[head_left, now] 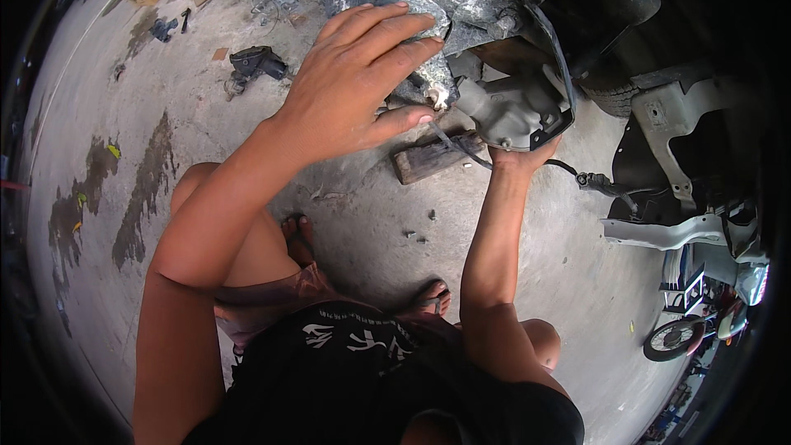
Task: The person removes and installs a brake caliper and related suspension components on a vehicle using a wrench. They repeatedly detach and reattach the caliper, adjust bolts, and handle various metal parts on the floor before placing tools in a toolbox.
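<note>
White-lettered black shirt (329, 387), left hand (350, 86) with fingers spread, right hand (522, 158) under grey housing (515, 114) (fingers hidden, grip unclear).

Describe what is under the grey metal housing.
Under the near edge of the grey metal housing, the heel of the right hand shows. The housing covers the fingers and most of the palm, so how they grip it cannot be seen.

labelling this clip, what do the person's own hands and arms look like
The left hand is ungloved and unadorned; the right hand, mostly hidden, is ungloved where it shows. The arms are bare below the short sleeves of a black shirt with white lettering.
</note>
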Action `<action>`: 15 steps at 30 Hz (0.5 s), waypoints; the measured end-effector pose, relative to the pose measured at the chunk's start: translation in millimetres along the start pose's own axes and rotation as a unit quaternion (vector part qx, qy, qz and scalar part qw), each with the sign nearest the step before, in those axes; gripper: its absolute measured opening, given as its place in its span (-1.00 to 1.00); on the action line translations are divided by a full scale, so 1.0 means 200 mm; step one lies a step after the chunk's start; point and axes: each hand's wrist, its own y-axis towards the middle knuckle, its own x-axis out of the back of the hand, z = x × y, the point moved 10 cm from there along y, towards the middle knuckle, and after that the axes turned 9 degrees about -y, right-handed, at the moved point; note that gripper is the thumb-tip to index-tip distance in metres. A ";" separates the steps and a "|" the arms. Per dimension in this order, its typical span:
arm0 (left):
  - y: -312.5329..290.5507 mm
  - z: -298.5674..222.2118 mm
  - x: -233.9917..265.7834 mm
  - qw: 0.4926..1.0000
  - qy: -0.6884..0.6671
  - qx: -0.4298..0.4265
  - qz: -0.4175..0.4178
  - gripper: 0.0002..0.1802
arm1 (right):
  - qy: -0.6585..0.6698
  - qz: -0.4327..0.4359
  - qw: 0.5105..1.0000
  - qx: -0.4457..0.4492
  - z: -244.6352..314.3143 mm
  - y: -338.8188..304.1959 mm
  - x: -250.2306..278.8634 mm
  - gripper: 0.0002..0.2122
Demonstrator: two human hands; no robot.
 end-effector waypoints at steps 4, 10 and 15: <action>0.01 0.00 -0.01 1.000 0.022 0.000 0.019 -0.28 | -0.035 -0.063 0.997 0.024 0.01 -0.01 0.05 -0.39; 0.06 -0.04 -0.04 0.999 0.027 0.011 0.034 -0.26 | 0.066 -0.055 0.995 -0.043 -0.04 0.03 0.16 -0.45; 0.07 -0.08 -0.04 0.997 0.061 0.019 0.046 -0.21 | 0.083 -0.062 0.993 -0.062 -0.04 -0.03 0.02 -0.45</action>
